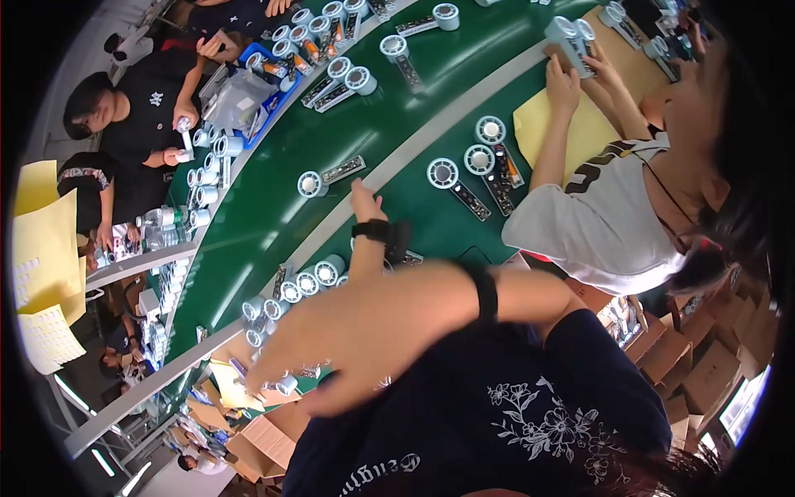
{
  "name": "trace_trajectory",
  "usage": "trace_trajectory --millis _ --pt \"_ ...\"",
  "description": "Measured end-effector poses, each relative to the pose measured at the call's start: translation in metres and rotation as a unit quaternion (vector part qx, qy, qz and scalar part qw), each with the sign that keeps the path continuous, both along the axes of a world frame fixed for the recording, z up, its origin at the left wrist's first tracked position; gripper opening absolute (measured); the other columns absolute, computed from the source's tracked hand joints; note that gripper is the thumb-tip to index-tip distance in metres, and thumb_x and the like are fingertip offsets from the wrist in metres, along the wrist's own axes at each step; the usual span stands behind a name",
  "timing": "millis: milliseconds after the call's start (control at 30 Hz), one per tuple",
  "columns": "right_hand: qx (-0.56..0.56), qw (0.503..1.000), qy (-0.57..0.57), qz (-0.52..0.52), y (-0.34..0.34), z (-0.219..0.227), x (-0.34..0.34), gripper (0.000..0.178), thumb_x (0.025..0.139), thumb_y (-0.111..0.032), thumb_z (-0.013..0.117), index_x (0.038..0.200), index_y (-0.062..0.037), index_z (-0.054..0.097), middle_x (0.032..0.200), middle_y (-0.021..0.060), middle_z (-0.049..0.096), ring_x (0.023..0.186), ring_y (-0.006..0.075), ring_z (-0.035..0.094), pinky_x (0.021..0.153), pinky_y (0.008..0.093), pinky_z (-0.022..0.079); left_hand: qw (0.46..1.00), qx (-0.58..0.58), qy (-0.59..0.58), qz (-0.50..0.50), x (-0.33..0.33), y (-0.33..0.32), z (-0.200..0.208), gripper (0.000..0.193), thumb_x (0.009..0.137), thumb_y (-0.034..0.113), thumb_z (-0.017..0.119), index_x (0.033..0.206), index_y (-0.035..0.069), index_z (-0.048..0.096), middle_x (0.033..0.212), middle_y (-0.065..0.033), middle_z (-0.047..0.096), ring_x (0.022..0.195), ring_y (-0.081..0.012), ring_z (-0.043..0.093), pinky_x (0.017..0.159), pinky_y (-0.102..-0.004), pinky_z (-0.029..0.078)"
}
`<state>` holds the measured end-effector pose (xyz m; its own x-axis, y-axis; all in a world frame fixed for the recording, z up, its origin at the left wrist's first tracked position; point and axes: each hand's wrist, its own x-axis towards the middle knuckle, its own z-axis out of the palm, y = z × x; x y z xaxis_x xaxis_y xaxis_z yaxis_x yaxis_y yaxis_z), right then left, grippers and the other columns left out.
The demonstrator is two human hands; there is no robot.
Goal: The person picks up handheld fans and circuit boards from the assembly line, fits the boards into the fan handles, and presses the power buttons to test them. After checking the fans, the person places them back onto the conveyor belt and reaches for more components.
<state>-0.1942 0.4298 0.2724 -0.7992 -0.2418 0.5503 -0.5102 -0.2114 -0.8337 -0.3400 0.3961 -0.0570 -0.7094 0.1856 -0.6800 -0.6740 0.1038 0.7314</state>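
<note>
Reaching over the metal rail, my left hand (365,201) has its fingers apart and nothing visible in them. Just beyond its fingertips, a partly assembled handheld fan (313,184) lies on the green conveyor belt (273,219); its light-blue round head is at the left and its bare circuit-board handle points toward the hand. My right hand (331,335) crosses low in front, back upward and slightly blurred, thumb spread from the fingers. It hovers over or beside a cluster of fans (306,283) at the near left and covers some of them. Whether its fingertips touch one is hidden.
Three fans (479,160) lie right of my left hand. At the right, a co-worker (609,219) holds fans over yellow paper (538,124). Across the belt stand another person (137,116), a blue bin (277,103) and many fans. Cardboard boxes (662,356) stack at lower right.
</note>
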Motion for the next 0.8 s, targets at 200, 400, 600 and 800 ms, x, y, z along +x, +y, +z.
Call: trace_trajectory --millis 200,400,600,800 --pt "-0.125 0.848 -0.228 -0.462 0.157 -0.249 -0.100 0.021 0.077 -0.013 0.059 0.092 -0.0005 0.066 0.103 0.0115 0.061 0.079 0.0211 0.061 0.071 0.0342 0.049 0.989 0.001 -0.082 0.125 -0.029 0.040 0.060 0.040 0.082 0.047 0.056 0.102 0.012 0.053 0.087 -0.0052 0.056 0.078 -0.0195 0.051 0.080 -0.0392 0.041" --pt "-0.210 0.591 -0.392 -0.673 0.211 -0.302 -0.128 0.043 0.071 -0.022 0.069 0.106 0.0003 0.057 0.104 0.0134 0.060 0.089 0.0246 0.060 0.073 0.0339 0.048 0.985 -0.123 -0.069 0.095 -0.100 0.007 -0.034 0.061 0.074 0.042 0.061 0.119 0.001 0.053 0.104 -0.0154 0.062 0.088 -0.0328 0.062 0.078 -0.0456 0.049" --pt "0.029 0.584 -0.446 -0.678 0.218 -0.316 -0.152 0.054 0.066 -0.026 0.072 0.109 0.0020 0.055 0.109 0.0206 0.059 0.103 0.0338 0.056 0.084 0.0401 0.046 0.934 -0.348 0.000 0.087 -0.083 0.001 -0.026 0.070 0.070 0.049 0.060 0.114 -0.005 0.055 0.109 -0.0222 0.060 0.099 -0.0342 0.059 0.085 -0.0422 0.047" --pt "0.228 0.600 -0.500 -0.581 0.238 -0.342 -0.149 0.053 0.066 -0.028 0.073 0.106 0.0012 0.053 0.097 0.0192 0.062 0.089 0.0300 0.061 0.075 0.0381 0.048 0.881 -0.468 0.055 0.052 -0.072 0.006 0.000 0.068 0.072 0.049 0.058 0.110 -0.006 0.055 0.107 -0.0242 0.060 0.099 -0.0370 0.058 0.086 -0.0441 0.046"
